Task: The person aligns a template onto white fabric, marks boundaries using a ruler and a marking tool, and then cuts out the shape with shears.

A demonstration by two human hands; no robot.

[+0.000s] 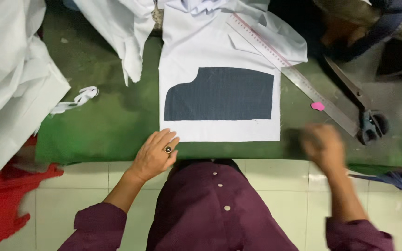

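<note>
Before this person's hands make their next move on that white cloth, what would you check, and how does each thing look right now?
1. White cloth flat at its near edge: ok.
2. Dark pattern piece lying inside the cloth's edges: ok.
3. Left hand steadying the cloth's near corner: ok.
4. Right hand grip: cannot tell, blurred.
5. Ruler off the pattern piece: ok.
6. Scissors and pink chalk close to the right hand: ok.

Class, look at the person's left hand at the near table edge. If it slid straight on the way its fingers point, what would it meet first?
The left hand points up and slightly right, its fingertips at the lower left corner of the white fabric. It would likely meet that first, then the dark pattern piece on it.
</note>
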